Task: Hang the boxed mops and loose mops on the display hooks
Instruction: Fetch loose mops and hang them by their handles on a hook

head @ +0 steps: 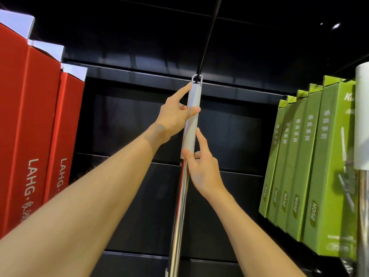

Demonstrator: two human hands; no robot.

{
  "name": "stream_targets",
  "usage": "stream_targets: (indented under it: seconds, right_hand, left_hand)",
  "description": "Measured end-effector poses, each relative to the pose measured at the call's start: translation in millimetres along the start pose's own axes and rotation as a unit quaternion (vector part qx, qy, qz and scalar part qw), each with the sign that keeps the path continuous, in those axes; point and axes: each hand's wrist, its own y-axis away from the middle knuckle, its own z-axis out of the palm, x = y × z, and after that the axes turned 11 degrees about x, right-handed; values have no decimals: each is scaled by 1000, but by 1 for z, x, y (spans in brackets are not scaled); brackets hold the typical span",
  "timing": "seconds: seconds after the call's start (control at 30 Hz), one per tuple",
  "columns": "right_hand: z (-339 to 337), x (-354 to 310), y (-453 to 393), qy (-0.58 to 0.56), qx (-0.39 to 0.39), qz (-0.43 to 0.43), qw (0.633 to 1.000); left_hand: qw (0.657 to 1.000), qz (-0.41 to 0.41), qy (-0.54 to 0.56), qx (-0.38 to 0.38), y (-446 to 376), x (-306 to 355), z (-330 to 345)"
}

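1. Head view: loose mop with a shiny chrome pole and light grey cylindrical plastic grip (190, 124) stands near upright in the centre, pole running down out of the bottom edge.
2. Small grey hanging loop (197, 78) at the grip's top end is on the thin black display hook (207, 37), which runs up and slightly right to the top edge.
3. Left hand (175, 114) grasps the upper part of the grip: thumb wrapped across the front, index finger stretched up along the left side to just under the loop.
4. Right hand (201, 164) pinches the lower end of the grip where it meets the chrome pole; thumb on the front, index finger lying up along the right side.
5. Tall red cardboard boxes (30, 126) with white top flaps sit in a row at left, well apart from the mop; open black back panel (123, 126) between.
6. Row of green cardboard boxes (311, 156) at right, also well clear, with a narrower gap than on the left.
7. Far right edge: another white grip on a metal pole (362, 120), partly cut off, overlapping the green boxes.
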Motion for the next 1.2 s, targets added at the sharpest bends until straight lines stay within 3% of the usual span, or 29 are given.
stream_targets:
  seconds: [0.4, 0.63, 0.83, 1.0, 1.2]
  right_hand:
    - [-8, -4, 12, 49, -21, 21, 998]
    - [-24, -2, 39, 169, -71, 48, 982]
    - [-34, 6, 83, 314, -110, 33, 943]
    - [-34, 14, 139, 389, -190, 37, 901]
    - [-28, 14, 219, 431, -307, 22, 848]
  left_hand:
    - [996, 37, -83, -25, 31, -12, -8]
    - [979, 17, -181, -93, 76, -23, -31]
    - [942, -39, -287, -168, 138, -61, -66]
    - [890, -45, -373, -259, 213, -91, -92]
    - [827, -44, -463, -315, 302, -83, -132]
